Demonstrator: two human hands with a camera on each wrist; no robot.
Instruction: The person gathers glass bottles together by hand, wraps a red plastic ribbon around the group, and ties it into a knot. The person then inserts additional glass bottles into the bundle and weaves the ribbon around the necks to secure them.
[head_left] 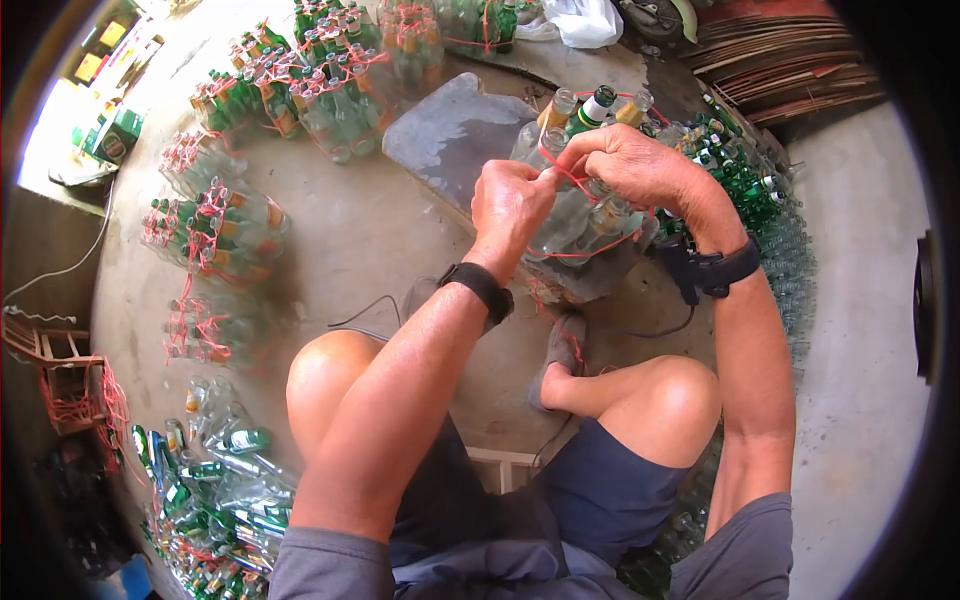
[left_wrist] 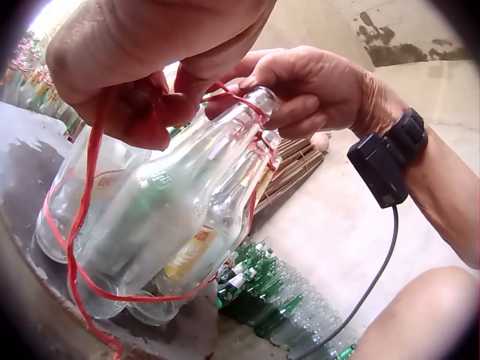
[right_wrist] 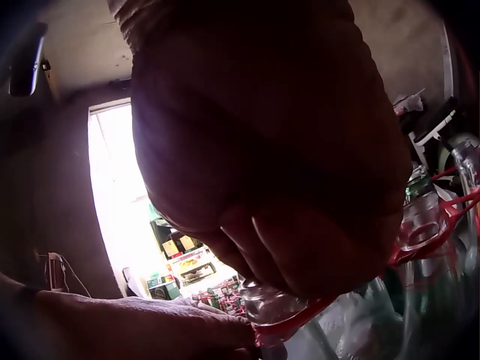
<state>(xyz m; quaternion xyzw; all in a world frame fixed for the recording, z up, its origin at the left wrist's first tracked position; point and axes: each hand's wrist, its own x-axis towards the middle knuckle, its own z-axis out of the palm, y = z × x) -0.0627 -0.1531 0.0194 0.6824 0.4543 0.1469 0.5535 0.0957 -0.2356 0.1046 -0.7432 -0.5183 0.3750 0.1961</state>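
Observation:
A cluster of glass bottles [head_left: 570,215], mostly clear with a green one [head_left: 592,108] among them, stands upright on a stone slab [head_left: 440,130]. Red plastic twine [head_left: 590,254] loops round the cluster's lower part and winds about the necks. My left hand [head_left: 512,205] pinches the twine at neck height, and a loose length [left_wrist: 77,247] hangs below it in the left wrist view. Facing it, my right hand [head_left: 635,165] curls its fingers on the twine beside a clear bottle's neck [left_wrist: 259,101]. Its fingertips are partly hidden in the right wrist view, where the hand [right_wrist: 262,150] is dark.
Tied bottle bundles [head_left: 215,225] stand on the floor at left and far back. Loose bottles [head_left: 215,490] lie in a heap at lower left. Many green bottles [head_left: 735,165] stand right of the slab, by stacked brown sheets [head_left: 790,55]. A cable [left_wrist: 379,277] hangs from the right wrist camera.

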